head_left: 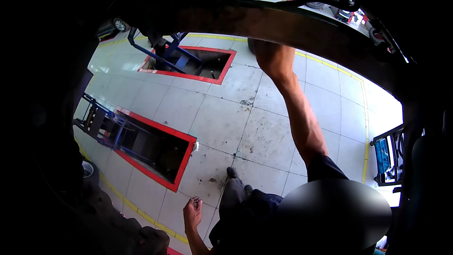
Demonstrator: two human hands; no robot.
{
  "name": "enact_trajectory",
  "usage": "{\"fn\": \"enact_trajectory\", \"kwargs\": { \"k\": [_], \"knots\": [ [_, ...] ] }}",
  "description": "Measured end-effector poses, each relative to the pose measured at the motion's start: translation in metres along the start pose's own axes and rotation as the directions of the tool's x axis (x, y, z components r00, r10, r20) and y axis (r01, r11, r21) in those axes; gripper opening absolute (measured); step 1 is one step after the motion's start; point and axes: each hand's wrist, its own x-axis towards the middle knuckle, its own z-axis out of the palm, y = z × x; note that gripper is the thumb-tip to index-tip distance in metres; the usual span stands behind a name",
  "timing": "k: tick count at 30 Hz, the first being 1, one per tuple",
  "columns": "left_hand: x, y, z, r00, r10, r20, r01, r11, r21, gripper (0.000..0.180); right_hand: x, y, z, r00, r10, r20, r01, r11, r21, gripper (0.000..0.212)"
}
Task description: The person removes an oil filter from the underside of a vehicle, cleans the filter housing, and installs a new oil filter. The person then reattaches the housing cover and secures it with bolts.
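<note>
My right arm is raised. My right hand (273,59) reaches up against the lower edge of a long, dark brown metal beam (217,20) of the vehicle underside overhead. The beam and shadow hide its fingers, so whether it grips something does not show. A small dark rounded shape (251,46) appears just left of that hand; its kind is unclear. Low at the left, my left hand (192,212) hangs free above the tiled floor (222,127). Its fingers are loosely bent with a gap between them, and nothing shows in them.
Two red-framed floor pits (178,182) hold blue lift frames (118,127). Dark vehicle parts (113,222) crowd the lower left. A wheeled rack with a blue panel (384,156) stands at the right. Yellow lines (365,113) border the floor. A car wheel (120,24) shows far left.
</note>
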Motion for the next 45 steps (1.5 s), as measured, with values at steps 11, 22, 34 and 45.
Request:
{"fn": "enact_trajectory", "kwargs": {
  "k": [11, 22, 34, 45],
  "knots": [
    [0.016, 0.004, -0.023, 0.999, -0.04, 0.0, 0.04, 0.994, 0.106, 0.03, -0.018, 0.008, 0.011, 0.994, -0.094, -0.059, 0.096, 0.995, 0.036, 0.023],
    [0.089, 0.041, -0.01, 0.99, 0.14, -0.016, -0.139, 0.987, 0.081, 0.032, -0.021, 0.003, 0.008, 0.996, -0.044, -0.082, 0.058, 0.981, 0.186, 0.035],
    [0.144, 0.091, 0.002, 0.972, 0.225, -0.064, -0.227, 0.973, -0.025, 0.032, -0.014, -0.015, -0.007, 0.992, 0.105, -0.065, -0.084, 0.959, 0.271, 0.035],
    [0.178, 0.145, -0.008, 0.921, 0.351, -0.17, -0.371, 0.923, -0.104, 0.027, 0.005, -0.002, 0.002, 0.996, 0.051, -0.068, -0.031, 0.963, 0.267, 0.035]
  ]
}}
